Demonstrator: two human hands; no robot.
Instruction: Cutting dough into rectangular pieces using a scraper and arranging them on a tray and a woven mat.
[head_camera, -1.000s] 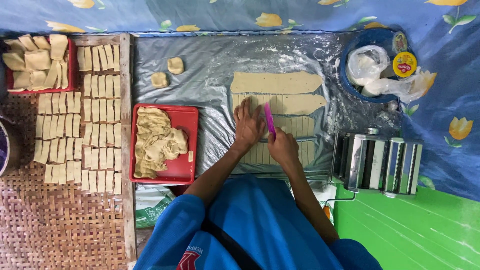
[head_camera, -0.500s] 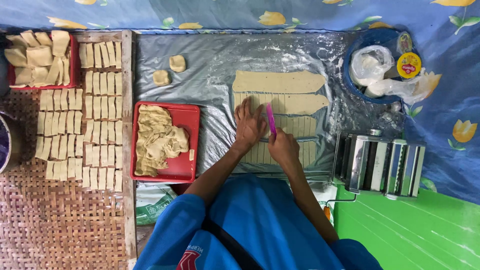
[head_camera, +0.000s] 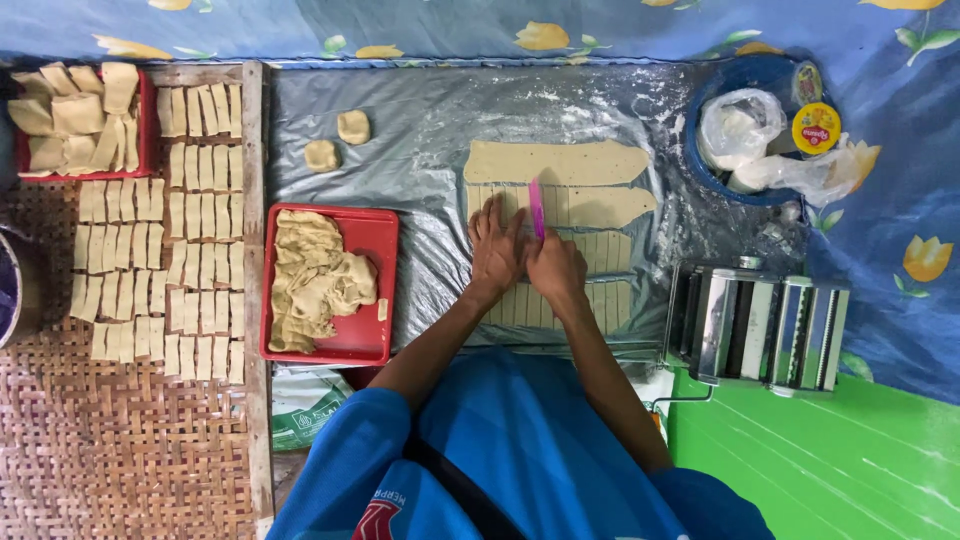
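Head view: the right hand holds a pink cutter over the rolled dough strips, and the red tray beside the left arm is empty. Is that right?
Not quite. In the head view the red tray holds a pile of dough scraps. The rest stands: the right hand holds the pink cutter over the dough strips.

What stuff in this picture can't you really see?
- Dough strips under the left hand and right hand: head view, the hands cover them.
- Lower end of the pink cutter: hidden in the right hand.
- White plastic bags in the blue bowl: contents hidden by the crumpled plastic.
- Dark container: cut off by the left edge.
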